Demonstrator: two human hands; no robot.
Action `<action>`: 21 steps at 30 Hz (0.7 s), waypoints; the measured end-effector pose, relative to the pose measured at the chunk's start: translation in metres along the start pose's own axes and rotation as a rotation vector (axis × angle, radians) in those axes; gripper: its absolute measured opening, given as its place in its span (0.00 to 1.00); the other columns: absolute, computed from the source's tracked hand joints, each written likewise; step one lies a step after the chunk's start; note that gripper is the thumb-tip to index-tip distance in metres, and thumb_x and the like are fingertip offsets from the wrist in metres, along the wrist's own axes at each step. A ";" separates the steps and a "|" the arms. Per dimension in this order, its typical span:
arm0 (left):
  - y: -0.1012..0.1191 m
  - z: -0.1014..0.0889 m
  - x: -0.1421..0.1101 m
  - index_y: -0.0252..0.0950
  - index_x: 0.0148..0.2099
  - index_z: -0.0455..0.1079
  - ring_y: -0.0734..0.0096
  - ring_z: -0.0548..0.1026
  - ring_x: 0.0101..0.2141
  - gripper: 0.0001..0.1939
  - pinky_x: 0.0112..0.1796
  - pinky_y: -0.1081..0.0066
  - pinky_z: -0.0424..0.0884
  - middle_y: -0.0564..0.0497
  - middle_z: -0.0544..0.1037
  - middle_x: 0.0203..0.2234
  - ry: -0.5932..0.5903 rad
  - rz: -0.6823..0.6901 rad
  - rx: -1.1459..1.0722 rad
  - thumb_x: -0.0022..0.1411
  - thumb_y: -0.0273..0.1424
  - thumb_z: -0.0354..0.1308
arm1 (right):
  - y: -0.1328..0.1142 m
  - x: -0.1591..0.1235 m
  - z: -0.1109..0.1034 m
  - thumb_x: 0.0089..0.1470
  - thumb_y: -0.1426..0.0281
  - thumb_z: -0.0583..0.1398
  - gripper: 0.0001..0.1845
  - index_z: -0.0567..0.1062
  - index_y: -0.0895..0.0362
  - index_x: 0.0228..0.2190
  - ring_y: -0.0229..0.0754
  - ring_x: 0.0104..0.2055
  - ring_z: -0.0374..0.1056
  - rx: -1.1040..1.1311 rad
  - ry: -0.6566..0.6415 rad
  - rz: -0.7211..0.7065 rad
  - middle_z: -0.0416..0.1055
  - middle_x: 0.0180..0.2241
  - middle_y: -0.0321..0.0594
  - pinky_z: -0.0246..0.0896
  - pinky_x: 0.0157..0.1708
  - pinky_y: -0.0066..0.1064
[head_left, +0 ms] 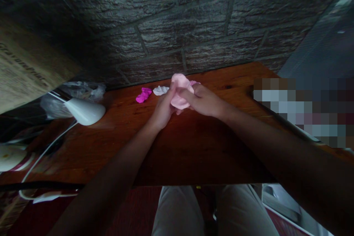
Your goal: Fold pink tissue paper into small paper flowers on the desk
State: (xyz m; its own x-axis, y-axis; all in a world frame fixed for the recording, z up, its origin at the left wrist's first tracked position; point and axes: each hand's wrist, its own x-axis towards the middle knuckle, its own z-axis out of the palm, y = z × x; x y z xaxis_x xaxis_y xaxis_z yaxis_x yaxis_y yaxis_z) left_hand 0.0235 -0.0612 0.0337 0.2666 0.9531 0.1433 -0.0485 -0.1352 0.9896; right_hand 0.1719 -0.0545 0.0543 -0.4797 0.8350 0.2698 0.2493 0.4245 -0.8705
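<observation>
A flattened pale pink piece of soft modelling clay (179, 97) is held up above the wooden table, between both hands. My left hand (163, 112) grips its left edge, thumb on the near face. On the other side my right hand (203, 99) is closed on it, with the thumb pressed across its middle. Just left of the hands lie a white lump of clay (160, 90) and a bright magenta lump (143, 95). Behind my right hand a bit of darker pink clay (195, 82) shows, mostly hidden.
A white desk lamp (84, 111) with a cord and a crumpled clear plastic bag (91, 91) are at the left. A printed cardboard sheet (30, 66) juts in above them. The wooden table (118, 136) meets a dark stone-patterned wall (166, 22). A blurred-out screen area (304, 114) is at right.
</observation>
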 end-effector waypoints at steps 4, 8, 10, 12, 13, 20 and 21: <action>0.000 0.001 -0.002 0.36 0.31 0.69 0.79 0.61 0.15 0.28 0.18 0.73 0.56 0.56 0.66 0.15 -0.026 0.029 -0.033 0.66 0.57 0.50 | -0.002 0.000 -0.002 0.66 0.46 0.49 0.34 0.78 0.58 0.25 0.41 0.29 0.72 0.018 0.077 0.034 0.72 0.17 0.40 0.63 0.32 0.29; -0.002 0.001 -0.003 0.37 0.30 0.67 0.79 0.60 0.14 0.25 0.19 0.73 0.56 0.58 0.64 0.14 -0.053 0.028 -0.021 0.65 0.54 0.54 | -0.004 -0.002 -0.006 0.64 0.42 0.48 0.37 0.78 0.57 0.24 0.42 0.31 0.74 0.048 0.102 0.059 0.73 0.19 0.41 0.65 0.35 0.30; -0.002 0.001 -0.003 0.37 0.29 0.67 0.79 0.60 0.14 0.24 0.19 0.72 0.56 0.59 0.63 0.13 -0.075 0.033 -0.010 0.65 0.53 0.54 | -0.004 -0.003 -0.006 0.63 0.42 0.49 0.37 0.78 0.57 0.24 0.42 0.31 0.74 0.077 0.087 0.066 0.74 0.20 0.41 0.65 0.35 0.30; -0.002 0.001 -0.003 0.37 0.28 0.66 0.79 0.60 0.15 0.23 0.19 0.72 0.57 0.59 0.63 0.14 -0.072 0.039 0.001 0.64 0.51 0.55 | -0.003 -0.003 -0.006 0.62 0.41 0.50 0.36 0.78 0.57 0.25 0.42 0.30 0.74 0.102 0.064 0.070 0.75 0.21 0.41 0.66 0.34 0.30; -0.002 0.000 -0.003 0.37 0.27 0.65 0.79 0.60 0.15 0.23 0.19 0.72 0.57 0.59 0.64 0.14 -0.064 0.041 0.003 0.63 0.50 0.56 | -0.003 -0.003 -0.006 0.62 0.41 0.51 0.35 0.78 0.57 0.25 0.42 0.30 0.74 0.104 0.058 0.071 0.76 0.22 0.42 0.66 0.34 0.30; -0.005 -0.002 -0.003 0.37 0.25 0.65 0.79 0.61 0.16 0.21 0.20 0.73 0.58 0.56 0.66 0.16 -0.042 0.007 0.035 0.61 0.48 0.57 | 0.004 0.002 -0.004 0.62 0.45 0.55 0.30 0.78 0.58 0.27 0.44 0.33 0.75 0.038 0.070 0.077 0.78 0.25 0.43 0.67 0.38 0.31; -0.005 -0.003 -0.003 0.37 0.25 0.65 0.79 0.61 0.16 0.21 0.20 0.73 0.58 0.56 0.66 0.16 -0.042 0.013 0.042 0.61 0.48 0.57 | 0.004 0.002 -0.004 0.63 0.46 0.54 0.30 0.78 0.58 0.27 0.44 0.33 0.75 0.039 0.065 0.075 0.79 0.25 0.43 0.67 0.39 0.31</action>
State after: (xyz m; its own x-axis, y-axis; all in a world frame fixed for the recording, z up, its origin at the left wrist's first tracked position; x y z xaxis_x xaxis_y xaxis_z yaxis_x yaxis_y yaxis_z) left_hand 0.0205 -0.0626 0.0283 0.3061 0.9392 0.1553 -0.0115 -0.1595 0.9871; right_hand 0.1748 -0.0496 0.0531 -0.4053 0.8854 0.2277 0.2490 0.3465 -0.9044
